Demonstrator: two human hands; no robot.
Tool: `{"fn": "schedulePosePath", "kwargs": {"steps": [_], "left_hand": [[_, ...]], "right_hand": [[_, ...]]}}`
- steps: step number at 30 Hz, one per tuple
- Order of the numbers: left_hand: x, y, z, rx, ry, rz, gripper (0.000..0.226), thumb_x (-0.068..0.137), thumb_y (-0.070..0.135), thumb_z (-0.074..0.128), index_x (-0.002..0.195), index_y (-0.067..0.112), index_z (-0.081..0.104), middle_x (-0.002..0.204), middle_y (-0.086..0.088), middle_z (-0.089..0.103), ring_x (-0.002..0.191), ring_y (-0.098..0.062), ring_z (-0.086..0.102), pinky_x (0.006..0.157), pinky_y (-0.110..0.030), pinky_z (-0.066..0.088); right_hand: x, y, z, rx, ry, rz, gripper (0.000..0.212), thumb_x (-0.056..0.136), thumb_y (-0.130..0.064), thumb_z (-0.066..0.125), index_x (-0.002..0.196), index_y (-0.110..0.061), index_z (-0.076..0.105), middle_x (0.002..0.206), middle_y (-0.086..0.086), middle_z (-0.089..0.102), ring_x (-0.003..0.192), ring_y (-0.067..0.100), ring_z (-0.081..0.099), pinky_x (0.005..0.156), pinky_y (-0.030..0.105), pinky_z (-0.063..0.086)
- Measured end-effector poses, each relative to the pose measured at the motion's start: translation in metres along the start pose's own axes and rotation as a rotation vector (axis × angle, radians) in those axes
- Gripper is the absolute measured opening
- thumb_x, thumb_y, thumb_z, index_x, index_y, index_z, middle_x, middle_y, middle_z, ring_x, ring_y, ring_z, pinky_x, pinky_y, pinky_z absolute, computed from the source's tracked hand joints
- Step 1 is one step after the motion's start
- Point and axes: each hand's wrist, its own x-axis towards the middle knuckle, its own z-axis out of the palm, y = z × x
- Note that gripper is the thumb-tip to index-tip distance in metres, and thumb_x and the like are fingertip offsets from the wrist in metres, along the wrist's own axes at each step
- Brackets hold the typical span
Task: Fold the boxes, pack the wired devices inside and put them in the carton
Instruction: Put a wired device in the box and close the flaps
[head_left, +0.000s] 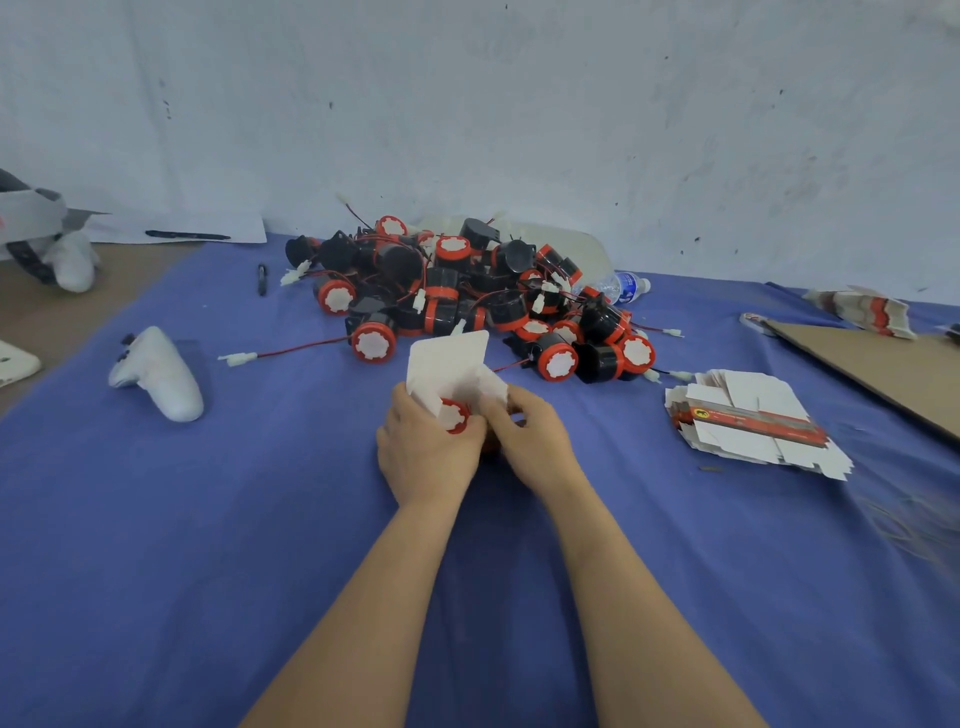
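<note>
Head view: left hand (423, 452) and right hand (527, 439) both gripped 1 white box (449, 366) holding a red-capped device (454, 415), mid-cloth (156, 519), near the device pile (467, 296).

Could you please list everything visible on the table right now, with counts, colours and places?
Black-and-red round wired devices: a heap, too many to count, back centre.
White folded cardboard box: one, in both hands, a red-rimmed device at its opening.
Flat white-and-red box blanks: one stack, right.
Brown cardboard sheet: one, far right.
White game-style controller: one, left.
Clear plastic water bottle: one, behind the heap.
Black pen: one, back left.
Blue cloth: covers the table.
Left hand: grips the box and device.
Right hand: pinches the box flap.
</note>
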Motion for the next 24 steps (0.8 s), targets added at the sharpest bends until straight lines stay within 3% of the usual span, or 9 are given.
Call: {"fn": "schedulePosePath", "kwargs": {"steps": [3,6,10,12,15,17,19,21,24], "left_hand": [[0.000,-0.002,-0.001,-0.032,-0.015,0.023,0.063,0.076,0.042,0.072,0.124,0.015,0.042,0.119,-0.004,0.057,0.110,-0.029,0.054,0.087,-0.042,0.046],[0.003,-0.004,-0.004,-0.265,-0.211,0.069,0.062,0.084,0.027,0.067,0.137,0.022,0.035,0.126,0.000,0.056,0.113,-0.022,0.055,0.093,-0.045,0.049],[0.009,-0.006,-0.018,-0.759,-0.468,-0.102,0.036,0.096,0.032,0.043,0.131,0.034,0.053,0.118,0.000,0.067,0.103,-0.018,0.067,0.084,-0.035,0.056],[0.008,-0.010,-0.019,-0.620,-0.444,-0.003,0.027,0.100,0.030,0.040,0.121,0.033,0.056,0.116,0.007,0.066,0.098,-0.008,0.066,0.075,-0.021,0.053],[0.008,-0.016,-0.013,-0.338,-0.305,0.199,0.029,0.098,0.009,0.044,0.120,0.028,0.048,0.124,0.002,0.054,0.102,-0.001,0.054,0.083,-0.016,0.044],[0.009,-0.014,-0.013,-0.253,-0.178,0.310,0.029,0.091,-0.003,0.049,0.100,0.024,0.053,0.121,-0.003,0.048,0.097,0.010,0.046,0.078,-0.004,0.036],[0.010,-0.015,-0.013,-0.157,-0.073,0.368,0.037,0.084,-0.012,0.051,0.085,0.025,0.052,0.116,0.000,0.040,0.103,0.002,0.040,0.074,-0.004,0.032],[0.012,-0.017,-0.014,-0.046,-0.054,0.370,0.041,0.081,-0.012,0.049,0.081,0.028,0.052,0.110,0.004,0.038,0.103,-0.014,0.040,0.076,-0.016,0.034],[0.020,-0.018,-0.027,-0.036,-0.247,0.317,0.045,0.086,-0.007,0.042,0.077,0.035,0.054,0.110,0.008,0.050,0.095,-0.013,0.048,0.066,-0.017,0.038]], "right_hand": [[-0.003,0.001,0.001,0.054,-0.027,-0.069,0.041,0.100,-0.036,0.045,0.098,-0.006,0.073,0.086,0.011,0.068,0.075,0.018,0.060,0.070,0.022,0.047],[0.000,0.005,0.005,0.041,0.029,-0.028,0.034,0.100,-0.029,0.048,0.095,-0.009,0.074,0.088,0.006,0.072,0.084,0.022,0.065,0.076,0.029,0.051],[0.002,0.008,0.004,0.063,0.073,0.031,0.019,0.096,-0.022,0.055,0.111,-0.016,0.066,0.105,-0.005,0.066,0.096,0.011,0.060,0.065,0.008,0.044],[0.002,0.009,0.003,0.125,0.070,0.096,0.039,0.095,-0.023,0.057,0.132,-0.020,0.047,0.122,-0.005,0.058,0.101,0.011,0.056,0.063,0.008,0.042],[0.001,0.009,-0.003,0.202,0.012,0.015,0.070,0.095,-0.016,0.057,0.149,-0.034,0.017,0.130,-0.011,0.045,0.101,0.017,0.057,0.068,0.010,0.047],[-0.001,0.008,-0.006,0.139,-0.043,-0.093,0.058,0.095,-0.008,0.053,0.143,-0.035,0.034,0.130,-0.011,0.045,0.109,0.019,0.058,0.083,0.021,0.049],[-0.003,0.006,-0.011,-0.011,-0.141,-0.157,0.043,0.095,-0.004,0.050,0.130,-0.027,0.053,0.132,-0.005,0.046,0.121,0.017,0.049,0.091,0.016,0.042],[-0.004,0.007,-0.019,-0.042,-0.342,-0.097,0.041,0.096,-0.013,0.052,0.132,-0.032,0.052,0.140,-0.007,0.035,0.121,0.011,0.044,0.088,0.007,0.039],[-0.006,0.009,-0.030,-0.027,-0.487,-0.011,0.049,0.093,-0.031,0.059,0.137,-0.044,0.043,0.150,-0.014,0.019,0.128,0.009,0.038,0.105,0.022,0.035]]}}
